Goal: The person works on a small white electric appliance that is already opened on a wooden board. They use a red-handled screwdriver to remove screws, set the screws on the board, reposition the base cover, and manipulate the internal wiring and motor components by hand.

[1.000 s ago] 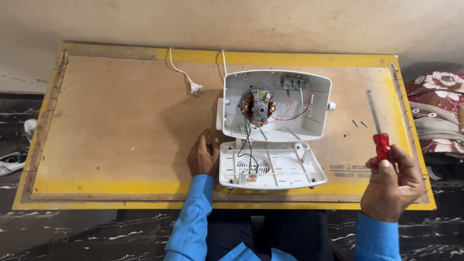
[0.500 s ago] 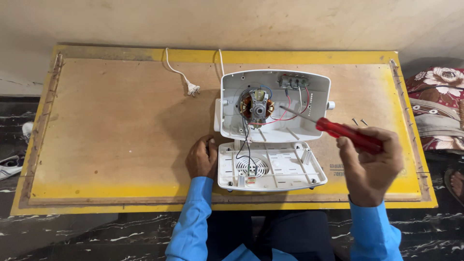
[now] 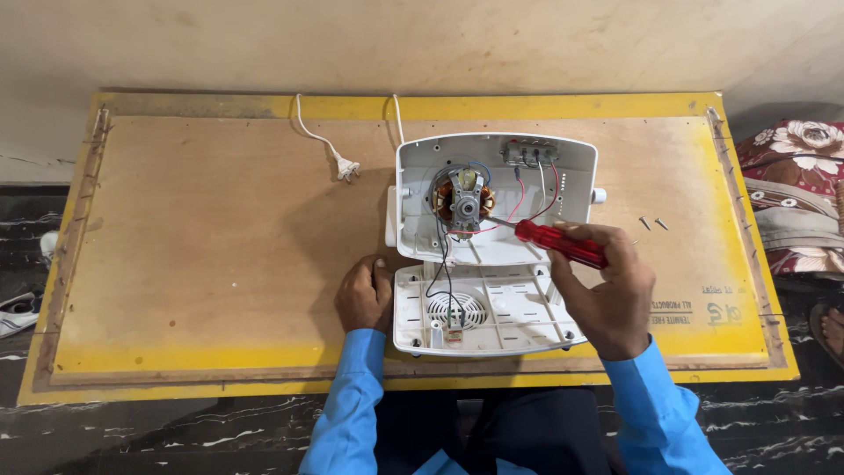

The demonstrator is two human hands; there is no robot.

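An opened white appliance housing [image 3: 571,176] lies on the wooden board [image 3: 220,246], its copper-wound motor [image 3: 463,202] and coloured wires exposed. The detached white cover [image 3: 510,312] lies just in front of it, joined by wires. My right hand [image 3: 611,295] grips a red-handled screwdriver [image 3: 558,244], whose tip points at the motor. My left hand [image 3: 363,295] rests on the board against the cover's left edge, fingers curled, holding nothing that I can see.
A white power cord with plug [image 3: 345,167] trails from the housing toward the board's back edge. Two loose screws [image 3: 652,223] lie right of the housing. Floral fabric [image 3: 791,193] sits beyond the right edge. The board has a yellow border [image 3: 738,308].
My right hand has swung the screwdriver from the board's right side leftward and down, bringing its tip to the motor. My left hand has stayed by the cover.
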